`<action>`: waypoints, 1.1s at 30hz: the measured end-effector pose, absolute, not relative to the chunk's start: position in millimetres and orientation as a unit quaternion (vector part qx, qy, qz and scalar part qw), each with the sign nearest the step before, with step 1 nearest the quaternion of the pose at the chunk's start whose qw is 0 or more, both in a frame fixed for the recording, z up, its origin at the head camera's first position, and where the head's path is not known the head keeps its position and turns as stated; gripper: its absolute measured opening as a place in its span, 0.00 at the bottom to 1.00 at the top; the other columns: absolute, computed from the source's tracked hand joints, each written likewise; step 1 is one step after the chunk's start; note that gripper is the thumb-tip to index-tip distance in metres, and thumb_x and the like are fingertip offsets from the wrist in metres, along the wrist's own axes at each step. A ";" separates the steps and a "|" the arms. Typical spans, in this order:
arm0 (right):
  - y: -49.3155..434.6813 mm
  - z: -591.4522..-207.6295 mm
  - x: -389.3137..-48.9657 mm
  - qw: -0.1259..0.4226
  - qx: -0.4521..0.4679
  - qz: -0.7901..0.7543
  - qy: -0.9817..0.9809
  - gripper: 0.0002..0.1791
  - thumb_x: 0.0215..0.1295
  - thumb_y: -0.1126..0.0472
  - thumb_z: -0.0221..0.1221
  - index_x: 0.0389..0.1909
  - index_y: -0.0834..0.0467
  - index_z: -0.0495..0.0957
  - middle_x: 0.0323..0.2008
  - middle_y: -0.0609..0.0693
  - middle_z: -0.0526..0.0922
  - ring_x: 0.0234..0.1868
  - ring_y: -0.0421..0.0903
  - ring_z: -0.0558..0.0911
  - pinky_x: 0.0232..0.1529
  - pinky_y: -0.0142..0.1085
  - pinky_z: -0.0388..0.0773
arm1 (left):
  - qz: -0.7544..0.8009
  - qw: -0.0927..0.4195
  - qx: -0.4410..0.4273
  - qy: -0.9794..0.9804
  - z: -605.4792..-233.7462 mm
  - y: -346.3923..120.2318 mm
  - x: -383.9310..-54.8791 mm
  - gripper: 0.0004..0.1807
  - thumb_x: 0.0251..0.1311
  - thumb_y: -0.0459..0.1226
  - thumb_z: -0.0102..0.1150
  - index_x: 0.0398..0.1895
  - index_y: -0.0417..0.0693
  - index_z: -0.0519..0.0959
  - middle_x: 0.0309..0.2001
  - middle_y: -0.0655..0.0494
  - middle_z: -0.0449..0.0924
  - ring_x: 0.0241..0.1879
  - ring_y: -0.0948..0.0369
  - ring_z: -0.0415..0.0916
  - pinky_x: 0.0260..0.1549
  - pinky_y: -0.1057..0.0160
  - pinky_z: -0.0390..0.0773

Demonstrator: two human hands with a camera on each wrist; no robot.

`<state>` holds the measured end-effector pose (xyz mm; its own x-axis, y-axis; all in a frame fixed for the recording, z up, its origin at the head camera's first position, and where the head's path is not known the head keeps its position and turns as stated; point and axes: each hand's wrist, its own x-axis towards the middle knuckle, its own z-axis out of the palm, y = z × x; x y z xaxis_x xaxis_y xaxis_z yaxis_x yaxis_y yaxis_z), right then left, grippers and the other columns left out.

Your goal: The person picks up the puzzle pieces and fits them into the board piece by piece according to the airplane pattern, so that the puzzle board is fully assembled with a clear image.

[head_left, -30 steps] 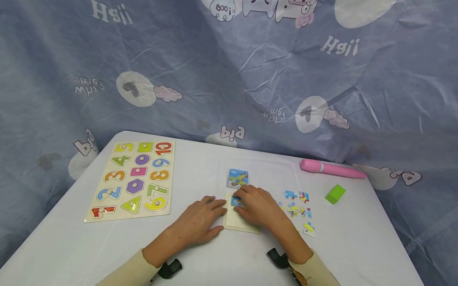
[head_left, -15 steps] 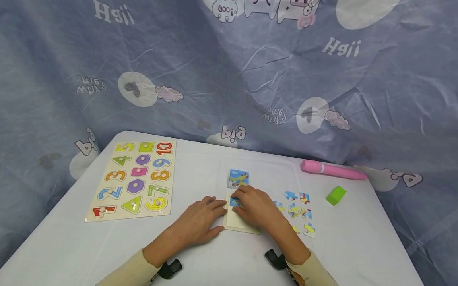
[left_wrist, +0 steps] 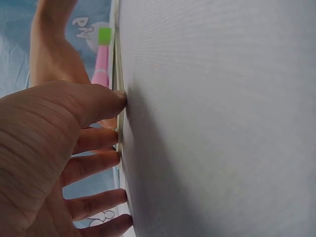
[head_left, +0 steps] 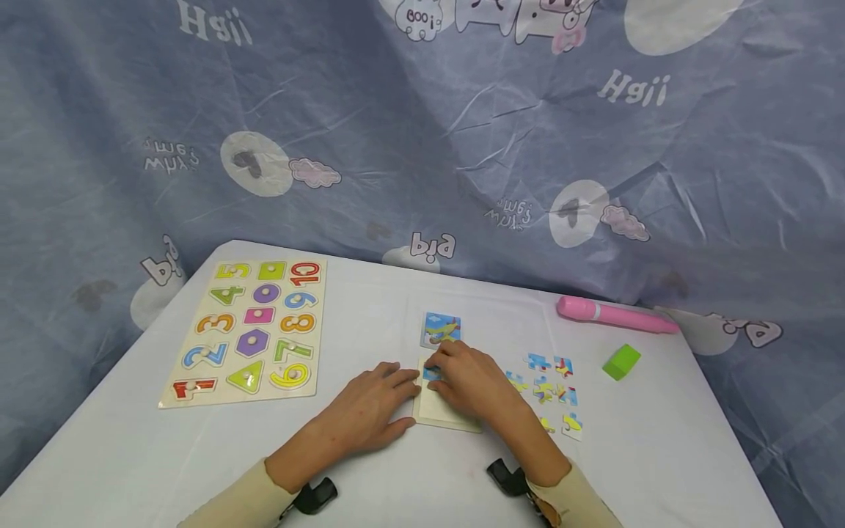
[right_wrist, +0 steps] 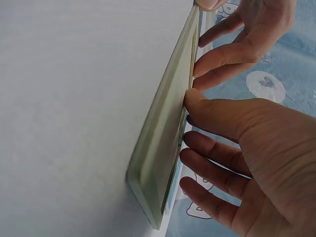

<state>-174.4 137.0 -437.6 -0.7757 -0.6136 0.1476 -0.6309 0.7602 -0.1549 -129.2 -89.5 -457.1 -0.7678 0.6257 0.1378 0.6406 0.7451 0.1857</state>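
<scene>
A shallow wooden puzzle tray [head_left: 434, 412] lies flat on the table in front of me. My left hand [head_left: 370, 405] rests at its left side, fingers spread and fairly straight; in the left wrist view, thumb and fingertips meet the edge. Over the tray's upper left corner, my right hand [head_left: 472, 378] pinches a blue jigsaw piece [head_left: 431, 373] between thumb and fingers, partly covering it. The right wrist view has those fingertips down at the tray [right_wrist: 148, 168]. Just beyond the tray sits a small picture card [head_left: 441, 327] of a yellow airplane on blue.
Several loose jigsaw pieces [head_left: 543, 389] lie right of the tray, some partly behind the right forearm. A number puzzle board [head_left: 231, 367] occupies the left side. Farther right are a green block [head_left: 622, 362] and a pink cylindrical object [head_left: 620, 315] near the back edge.
The right hand has shifted slightly left with the blue jigsaw piece, closer to the tray's left side. The left hand stays in place at the edge.
</scene>
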 end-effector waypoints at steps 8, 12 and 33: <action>137.0 -436.7 -175.7 0.046 0.332 0.109 -0.936 0.17 0.64 0.56 0.77 0.52 0.55 0.90 0.49 0.49 0.86 0.53 0.50 0.87 0.50 0.46 0.87 | -0.106 0.034 -0.343 -0.933 -457.1 -89.8 -129.7 0.25 0.71 0.54 0.68 0.65 0.54 0.84 0.71 0.55 0.79 0.71 0.48 0.74 0.58 0.45 0.84; 136.8 -436.4 -176.0 0.045 0.327 0.112 -0.937 0.18 0.64 0.56 0.77 0.53 0.55 0.90 0.50 0.49 0.86 0.53 0.51 0.88 0.50 0.47 0.87 | -0.108 0.031 -0.343 -0.933 -457.1 -90.0 -129.8 0.25 0.71 0.54 0.68 0.65 0.54 0.83 0.72 0.55 0.79 0.71 0.47 0.74 0.58 0.43 0.83; 143.3 -433.0 -172.8 0.032 0.318 0.110 -0.941 0.19 0.66 0.51 0.76 0.54 0.52 0.90 0.49 0.45 0.85 0.52 0.48 0.87 0.51 0.46 0.86 | -0.114 0.033 -0.346 -0.931 -457.5 -89.1 -128.9 0.25 0.71 0.52 0.69 0.65 0.53 0.83 0.71 0.54 0.79 0.71 0.47 0.74 0.60 0.44 0.82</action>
<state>-172.8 143.3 -433.0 -0.7954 -0.5920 0.1299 -0.6060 0.7731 -0.1872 -128.9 -89.1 -457.5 -0.7582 0.6369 0.1394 0.6517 0.7344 0.1895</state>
